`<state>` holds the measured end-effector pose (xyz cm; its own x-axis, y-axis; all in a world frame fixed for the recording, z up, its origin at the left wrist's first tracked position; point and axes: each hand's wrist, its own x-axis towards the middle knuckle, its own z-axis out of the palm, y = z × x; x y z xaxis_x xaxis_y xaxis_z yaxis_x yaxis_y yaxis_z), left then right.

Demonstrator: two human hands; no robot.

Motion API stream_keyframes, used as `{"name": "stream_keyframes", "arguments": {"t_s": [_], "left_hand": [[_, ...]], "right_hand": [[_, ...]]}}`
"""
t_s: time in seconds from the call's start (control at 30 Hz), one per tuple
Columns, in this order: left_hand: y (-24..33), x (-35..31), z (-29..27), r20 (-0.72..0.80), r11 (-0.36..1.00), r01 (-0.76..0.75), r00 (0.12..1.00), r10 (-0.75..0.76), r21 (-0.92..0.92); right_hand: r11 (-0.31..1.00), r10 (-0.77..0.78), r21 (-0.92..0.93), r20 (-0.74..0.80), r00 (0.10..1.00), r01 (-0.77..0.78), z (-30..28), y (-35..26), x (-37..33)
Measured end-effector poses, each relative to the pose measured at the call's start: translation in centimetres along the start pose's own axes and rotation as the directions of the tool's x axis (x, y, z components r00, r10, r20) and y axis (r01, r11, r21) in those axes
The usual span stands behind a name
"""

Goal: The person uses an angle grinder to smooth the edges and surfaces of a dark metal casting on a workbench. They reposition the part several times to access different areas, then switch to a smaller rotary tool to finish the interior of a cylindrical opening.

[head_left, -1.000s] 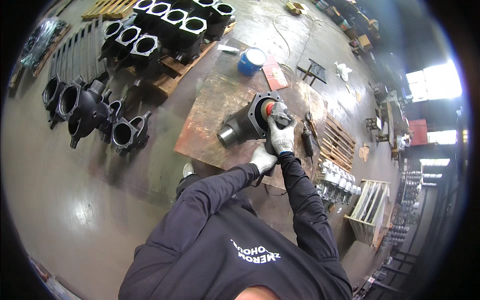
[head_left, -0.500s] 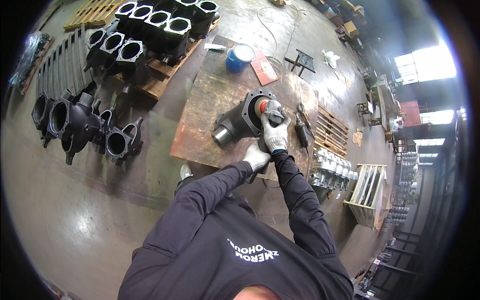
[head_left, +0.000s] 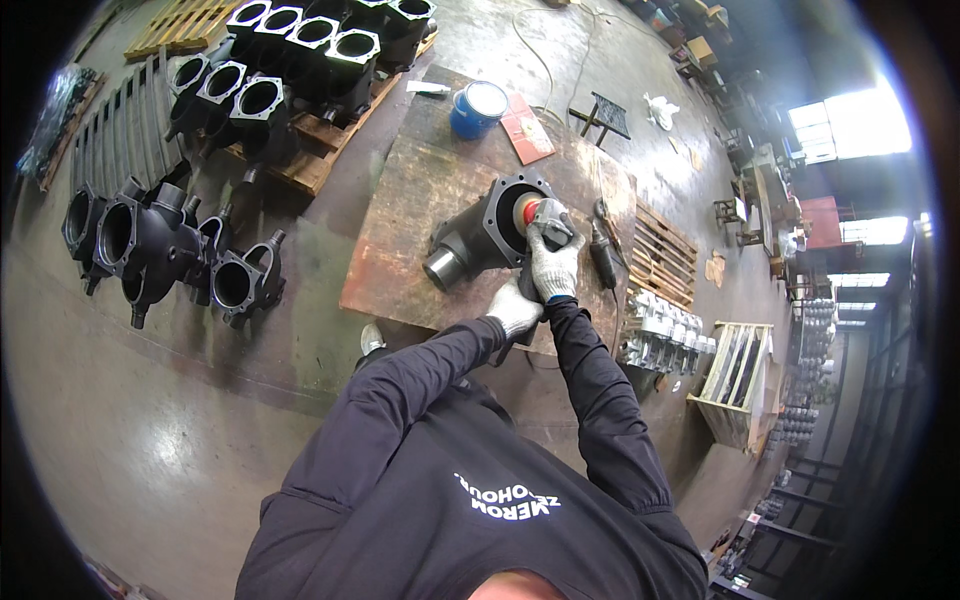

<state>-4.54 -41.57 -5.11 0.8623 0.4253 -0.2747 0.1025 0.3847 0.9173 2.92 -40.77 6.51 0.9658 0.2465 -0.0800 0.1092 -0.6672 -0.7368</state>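
Note:
A black cast pipe body (head_left: 470, 235) with a bolted-hole flange and a bare metal stub lies on the worktable. An angle grinder (head_left: 552, 222) with a reddish round disc sits at the flange opening, its disc partly inside the bore. My right hand (head_left: 556, 268), in a pale knit glove, is wrapped round the grinder's head. Lower down, my gloved left hand (head_left: 513, 308) grips the dark handle end of the same grinder. Whether the disc touches the bore wall cannot be made out.
The worn worktable (head_left: 390, 270) also carries a blue bucket (head_left: 478, 108), a red sheet (head_left: 527, 130) and a second hand-held power tool (head_left: 602, 250) with a cord. Black castings (head_left: 150, 240) stand on the floor at left, others on a pallet behind. A wooden crate (head_left: 733, 385) stands at right.
The grinder's head and my right hand have shifted slightly to the right at the opening. Both hands keep their hold; the casting stays on the table.

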Motion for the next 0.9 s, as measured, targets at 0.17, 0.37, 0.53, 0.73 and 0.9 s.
{"name": "stream_keyframes", "arguments": {"t_s": [0.17, 0.37, 0.53, 0.73, 0.9], "left_hand": [[3.4, -0.2, -0.3, 0.084, 0.97, 0.172, 0.979, -0.188, 0.17], [2.3, 0.8, 0.8, 0.14, 0.997, 0.067, 0.988, -0.071, 0.035], [-1.4, 1.9, 1.6, 0.087, 0.982, 0.102, 0.989, -0.117, 0.16], [-3.6, 2.5, 2.9, 0.013, 0.99, 0.042, 0.999, -0.044, 0.137], [-0.9, 1.3, 2.4, 0.039, 0.996, 0.081, 0.996, -0.081, 0.023]], "right_hand": [[0.994, -0.015, -0.105, 0.066, 0.998, 0.022, -0.2, -0.3, 1.7], [0.988, -0.003, -0.154, 0.096, 0.995, 0.018, -1.4, -1.3, 2.1], [0.985, 0.004, -0.174, 0.096, 0.995, 0.012, -1.0, -1.1, 1.6], [0.994, -0.028, -0.103, 0.072, 0.997, 0.035, -2.0, -0.4, 1.0], [0.987, -0.026, -0.152, 0.101, 0.995, 0.041, -1.6, -1.0, 1.3]]}}
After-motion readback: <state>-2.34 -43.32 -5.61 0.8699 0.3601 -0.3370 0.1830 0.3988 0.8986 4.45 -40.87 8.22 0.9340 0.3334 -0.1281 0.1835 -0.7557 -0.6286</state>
